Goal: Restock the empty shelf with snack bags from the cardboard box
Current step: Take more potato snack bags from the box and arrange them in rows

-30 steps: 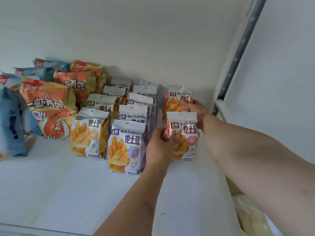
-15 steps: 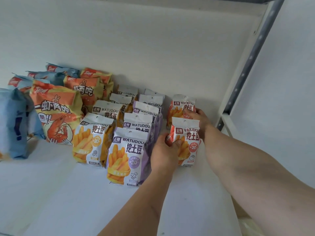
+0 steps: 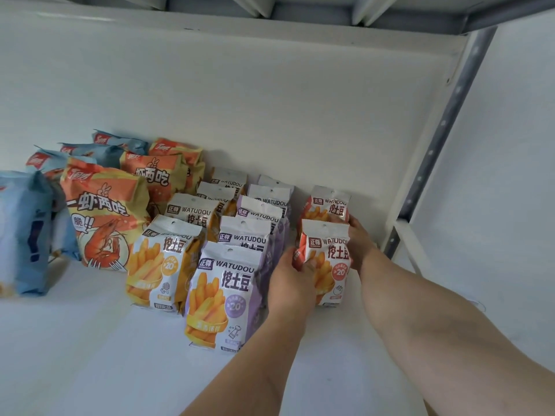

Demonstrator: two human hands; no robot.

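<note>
A red-and-white snack bag [image 3: 329, 250] stands upright on the white shelf [image 3: 90, 355], at the front of the rightmost row. My left hand [image 3: 289, 283] grips its left edge, thumb across the front. My right hand [image 3: 359, 240] holds its right side, fingers curled behind it. A second red bag [image 3: 327, 205] stands just behind. Rows of purple bags [image 3: 225, 295] and yellow bags [image 3: 163, 259] stand to the left. The cardboard box is out of view.
Larger orange shrimp-snack bags [image 3: 102, 217] and blue bags [image 3: 24, 232] fill the shelf's left side. A grey perforated upright [image 3: 435, 145] and a white side wall bound the shelf on the right. Another shelf's underside [image 3: 300, 7] hangs above.
Both hands stay on the front red bag, which sits in nearly the same spot. The camera has tilted upward, bringing the upper shelf's underside into view.
</note>
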